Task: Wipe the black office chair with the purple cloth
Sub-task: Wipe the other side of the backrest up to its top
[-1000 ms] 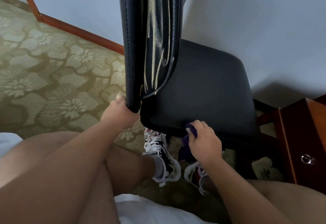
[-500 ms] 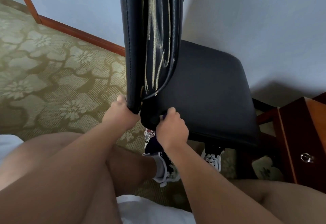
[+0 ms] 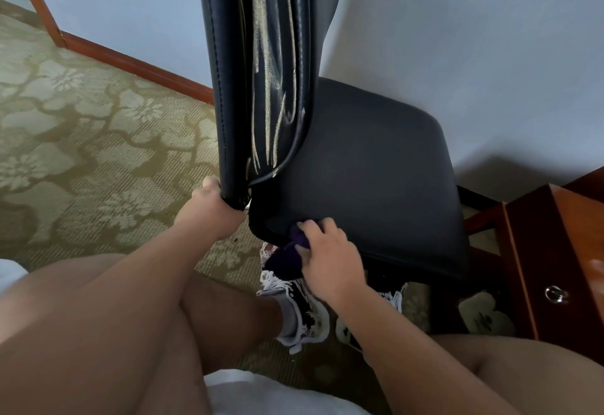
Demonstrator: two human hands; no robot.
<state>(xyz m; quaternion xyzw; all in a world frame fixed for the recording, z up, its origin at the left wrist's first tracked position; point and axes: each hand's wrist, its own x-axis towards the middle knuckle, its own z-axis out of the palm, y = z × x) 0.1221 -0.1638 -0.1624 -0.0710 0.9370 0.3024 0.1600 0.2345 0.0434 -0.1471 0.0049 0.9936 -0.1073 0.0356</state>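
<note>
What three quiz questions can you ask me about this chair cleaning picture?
1. True or false: the left hand holds the purple cloth.
2. On the black office chair, which part of the seat does the right hand press the cloth against? A) the far edge; B) the near edge; C) the middle.
3. Fill the gap: the left hand grips the bottom edge of the chair's ____.

Key: 1 false; 2 B; 3 backrest.
</note>
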